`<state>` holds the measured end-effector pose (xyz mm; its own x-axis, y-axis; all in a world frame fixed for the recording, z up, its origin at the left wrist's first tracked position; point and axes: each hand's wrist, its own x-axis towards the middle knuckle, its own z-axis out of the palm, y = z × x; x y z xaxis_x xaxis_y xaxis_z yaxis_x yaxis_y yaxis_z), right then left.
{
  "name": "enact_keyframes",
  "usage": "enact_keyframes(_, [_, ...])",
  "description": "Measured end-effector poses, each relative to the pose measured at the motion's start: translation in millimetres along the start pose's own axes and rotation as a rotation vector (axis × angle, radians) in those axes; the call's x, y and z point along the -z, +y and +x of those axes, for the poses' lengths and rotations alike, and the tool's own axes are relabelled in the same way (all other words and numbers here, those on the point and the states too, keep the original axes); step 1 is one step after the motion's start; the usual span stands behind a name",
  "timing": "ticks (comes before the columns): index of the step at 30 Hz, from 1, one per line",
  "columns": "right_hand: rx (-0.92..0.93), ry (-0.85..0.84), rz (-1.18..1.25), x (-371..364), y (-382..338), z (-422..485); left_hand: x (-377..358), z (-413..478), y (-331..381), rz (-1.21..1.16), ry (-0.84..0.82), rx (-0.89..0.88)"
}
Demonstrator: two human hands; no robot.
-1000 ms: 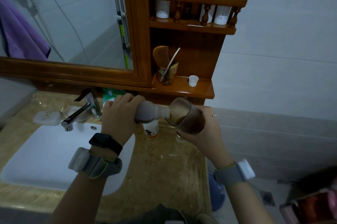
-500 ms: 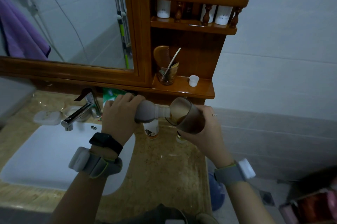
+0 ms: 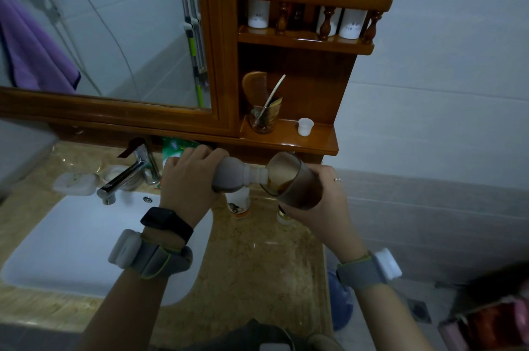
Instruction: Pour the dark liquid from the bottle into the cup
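The left hand (image 3: pixel 187 182) is gripping the bottle (image 3: pixel 229 177) on its side, fingers wrapping and hiding its lower body. Its mouth is sitting at the rim of the tilted cup (image 3: pixel 292 180), which the right hand (image 3: pixel 323 202) is clasping above the tabletop (image 3: pixel 257 270); dark liquid is pooling inside, any stream hard to discern.

Little has changed beyond the pour itself: the dark liquid (image 3: pixel 282 187) pooled in the cup's (image 3: pixel 300 189) low side looks a touch deeper under the bottle's (image 3: pixel 229 176) mouth.
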<state>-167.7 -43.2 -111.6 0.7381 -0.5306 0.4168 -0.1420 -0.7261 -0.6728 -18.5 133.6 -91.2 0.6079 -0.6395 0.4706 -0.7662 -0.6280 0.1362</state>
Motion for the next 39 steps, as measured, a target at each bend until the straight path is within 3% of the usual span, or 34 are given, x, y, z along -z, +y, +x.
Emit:
enact_keyframes(14, [-0.063,-0.058,-0.006,-1.4,1.4,1.9,0.5,0.1,1.8,-0.002,-0.015,0.013])
enact_keyframes(39, [0.026,0.002,-0.005,0.4,2.3,-1.2,1.5,0.3,3.1,-0.002,-0.026,0.004])
